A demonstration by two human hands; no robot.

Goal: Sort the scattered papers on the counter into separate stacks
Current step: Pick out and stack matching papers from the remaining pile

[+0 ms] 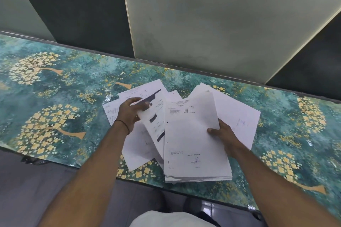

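At the front of the green flowery counter point(55, 97), the right hand point(221, 132) grips a thick stack of papers point(191, 143) by its right side, thumb on top. Just left, apart from it, the left hand point(131, 110) pinches one printed sheet point(153, 129). Loose papers point(238, 112) lie spread beneath. Farther back stands a pale board point(221, 24).

White papers point(191, 134) with black print; teal counter point(77, 86) with yellow-blossom tree pattern.

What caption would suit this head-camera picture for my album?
Left hand pinches a sheet while right hand grips a thick stack at the floral counter.
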